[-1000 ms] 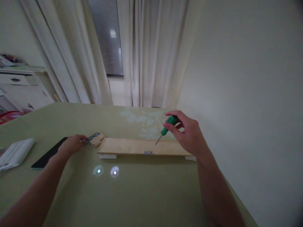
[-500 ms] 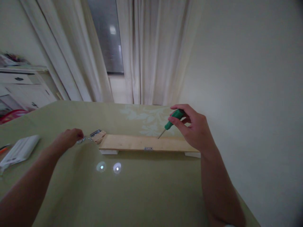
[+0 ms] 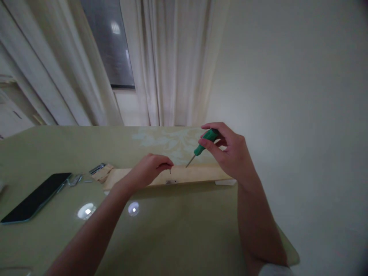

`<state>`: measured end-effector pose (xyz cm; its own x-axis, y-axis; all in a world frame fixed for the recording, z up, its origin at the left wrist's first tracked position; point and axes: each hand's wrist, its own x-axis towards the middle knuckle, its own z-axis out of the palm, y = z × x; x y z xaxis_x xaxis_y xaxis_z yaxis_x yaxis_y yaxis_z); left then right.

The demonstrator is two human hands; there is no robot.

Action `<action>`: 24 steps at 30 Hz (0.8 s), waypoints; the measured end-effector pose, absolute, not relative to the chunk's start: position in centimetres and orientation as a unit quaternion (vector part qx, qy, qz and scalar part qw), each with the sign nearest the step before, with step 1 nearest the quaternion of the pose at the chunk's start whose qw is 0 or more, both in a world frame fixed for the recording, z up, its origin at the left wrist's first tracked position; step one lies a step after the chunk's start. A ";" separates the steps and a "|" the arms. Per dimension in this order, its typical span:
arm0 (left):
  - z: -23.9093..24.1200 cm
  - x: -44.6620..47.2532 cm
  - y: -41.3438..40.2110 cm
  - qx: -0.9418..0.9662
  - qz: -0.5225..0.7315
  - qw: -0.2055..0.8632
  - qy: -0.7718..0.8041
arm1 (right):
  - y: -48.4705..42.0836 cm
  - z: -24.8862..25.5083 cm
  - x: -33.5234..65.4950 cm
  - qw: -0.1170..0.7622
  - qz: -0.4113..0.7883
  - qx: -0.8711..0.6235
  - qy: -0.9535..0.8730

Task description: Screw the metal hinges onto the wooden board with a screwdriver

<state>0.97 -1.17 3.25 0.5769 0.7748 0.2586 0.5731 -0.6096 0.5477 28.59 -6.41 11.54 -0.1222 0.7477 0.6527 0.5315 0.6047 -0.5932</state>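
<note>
Left hand [image 3: 149,169]: pinching a small screw-like piece [image 3: 170,171], 12 o'clock of the metal plate [image 3: 171,181].
Right hand [image 3: 231,153]: grasping the green screwdriver [image 3: 206,142], tip at 1 o'clock.
Wooden board [image 3: 198,174]: on the bench [image 3: 184,230], plate at its 6 o'clock edge.
Shiny bits [image 3: 75,180]: 9 o'clock; whether bagged, cannot tell.

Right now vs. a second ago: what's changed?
Left hand moved right, from the loose metal parts to over the board, and now pinches a tiny screw-like piece. Unchanged: right hand still holds the screwdriver; plate still at the board's front edge.
</note>
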 end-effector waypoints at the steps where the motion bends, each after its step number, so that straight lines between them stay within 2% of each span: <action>1: 2.9 1.8 -1.1 0.866 0.235 0.220 0.382 | -6.4 11.6 28.7 0.502 0.108 -0.436 -0.739; 13: 0.1 3.4 -0.4 0.870 0.142 0.307 0.359 | -5.0 10.8 28.2 0.455 0.086 -0.449 -0.764; 19: -0.2 3.2 -0.3 0.876 0.149 0.308 0.340 | -4.8 10.6 27.9 0.441 0.054 -0.456 -0.771; 24: -0.1 3.1 -0.4 0.874 0.140 0.335 0.323 | -5.0 10.5 27.6 0.428 0.077 -0.449 -0.780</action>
